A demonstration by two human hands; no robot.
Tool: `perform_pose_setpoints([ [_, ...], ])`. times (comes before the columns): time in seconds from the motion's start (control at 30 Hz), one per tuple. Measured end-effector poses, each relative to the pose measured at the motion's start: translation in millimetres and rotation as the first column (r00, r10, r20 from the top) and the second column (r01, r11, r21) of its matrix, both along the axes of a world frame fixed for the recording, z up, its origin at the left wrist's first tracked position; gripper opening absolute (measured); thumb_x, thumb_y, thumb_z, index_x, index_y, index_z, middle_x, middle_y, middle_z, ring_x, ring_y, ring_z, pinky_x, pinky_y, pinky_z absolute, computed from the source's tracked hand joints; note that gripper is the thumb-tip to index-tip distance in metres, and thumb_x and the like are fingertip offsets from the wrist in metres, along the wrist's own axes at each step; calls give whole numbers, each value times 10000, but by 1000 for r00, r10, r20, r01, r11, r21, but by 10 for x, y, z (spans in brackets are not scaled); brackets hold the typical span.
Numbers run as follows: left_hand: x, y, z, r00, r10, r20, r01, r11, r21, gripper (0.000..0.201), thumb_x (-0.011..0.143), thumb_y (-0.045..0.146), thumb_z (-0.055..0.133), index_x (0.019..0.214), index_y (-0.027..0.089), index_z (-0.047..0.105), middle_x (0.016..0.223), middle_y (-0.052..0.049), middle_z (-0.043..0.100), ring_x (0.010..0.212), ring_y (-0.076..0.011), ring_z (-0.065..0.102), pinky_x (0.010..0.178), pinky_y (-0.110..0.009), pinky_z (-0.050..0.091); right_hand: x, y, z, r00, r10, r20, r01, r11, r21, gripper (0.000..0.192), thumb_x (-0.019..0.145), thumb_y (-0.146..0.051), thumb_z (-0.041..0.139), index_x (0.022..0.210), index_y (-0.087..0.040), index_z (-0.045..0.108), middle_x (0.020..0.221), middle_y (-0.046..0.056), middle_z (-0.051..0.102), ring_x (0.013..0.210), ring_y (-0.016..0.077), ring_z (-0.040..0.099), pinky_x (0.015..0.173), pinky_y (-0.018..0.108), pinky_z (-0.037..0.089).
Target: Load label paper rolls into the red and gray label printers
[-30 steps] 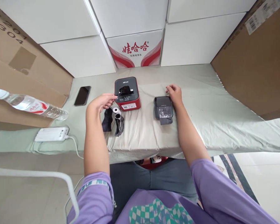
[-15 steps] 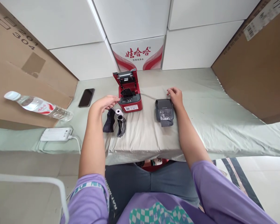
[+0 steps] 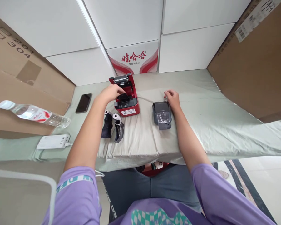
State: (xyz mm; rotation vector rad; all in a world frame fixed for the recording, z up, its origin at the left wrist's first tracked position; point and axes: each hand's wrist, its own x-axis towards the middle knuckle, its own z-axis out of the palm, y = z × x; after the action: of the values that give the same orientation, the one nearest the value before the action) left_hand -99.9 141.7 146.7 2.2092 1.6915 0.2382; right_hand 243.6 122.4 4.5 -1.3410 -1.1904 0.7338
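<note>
Fingers of left hand (image 3: 111, 92) curled into open red printer (image 3: 125, 98), grasp unclear; right hand (image 3: 172, 97) loose beside grey printer (image 3: 162, 115). Risk: raised lid snapping onto fingertips.

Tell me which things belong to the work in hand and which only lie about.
In use:
- red printer, lid open, left hand reaching in
- grey printer, right hand touching its corner
- two paper rolls beside the red printer

Lying about:
- phone
- water bottle
- white power strip
</note>
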Motion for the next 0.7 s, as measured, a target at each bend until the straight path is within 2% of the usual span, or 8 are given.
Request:
perform_pose_setpoints([
  [0.07,133,51,38,972,-28,-233,14,998,-60,337,703,86,670,917,258,866,866,-81,795,856,-290,716,808,-338,482,3,-2,-2,1000,0,4,0,1000,4,282,798,-499,621,743,-222,625,709,2,642,697,167,558,812,354,482],
  [0.13,226,55,53,923,-31,-384,-2,996,-85,395,717,67,660,986,265,870,836,-105,780,893,-331,729,831,-365,482,5,-1,-7,1000,2,-1,-2,1000,9,258,803,-470,622,744,-219,630,710,3,649,700,167,560,816,353,477],
  [0.27,312,20,13,895,5,-446,-28,999,-46,497,761,50,629,1156,262,844,1049,-175,798,1070,-386,722,897,-399,488,4,4,-14,1000,3,-13,-3,1000,18,239,798,-449,619,733,-219,629,698,-3,653,693,165,562,810,350,479],
  [0.33,316,16,-16,899,28,-437,-35,999,-8,473,758,59,643,1146,238,845,1143,-204,789,1108,-403,710,916,-414,489,2,6,-14,1000,2,-14,-2,1000,13,244,795,-457,615,734,-222,624,698,-7,653,692,165,565,806,346,484],
  [0.47,248,15,-21,928,23,-373,-13,999,29,330,747,155,726,1029,258,863,1098,-171,803,1097,-401,709,907,-420,498,0,10,-11,1000,-1,-18,1,1000,3,261,786,-478,606,732,-224,624,692,-6,651,691,170,576,805,350,484],
  [0.57,142,-49,40,971,53,-233,-35,996,80,258,721,252,815,973,285,862,1032,-126,802,1081,-396,707,874,-412,510,0,15,-15,1000,-1,-7,1,1000,-1,288,787,-510,604,744,-226,631,699,-2,657,717,178,596,822,355,480],
  [0.7,-48,-308,228,994,109,20,-111,977,183,307,690,281,851,997,270,844,940,-79,775,1057,-351,711,896,-390,537,3,22,-30,1000,1,-11,-1,1000,2,283,793,-507,605,748,-229,627,697,-6,659,719,178,597,823,355,479],
])
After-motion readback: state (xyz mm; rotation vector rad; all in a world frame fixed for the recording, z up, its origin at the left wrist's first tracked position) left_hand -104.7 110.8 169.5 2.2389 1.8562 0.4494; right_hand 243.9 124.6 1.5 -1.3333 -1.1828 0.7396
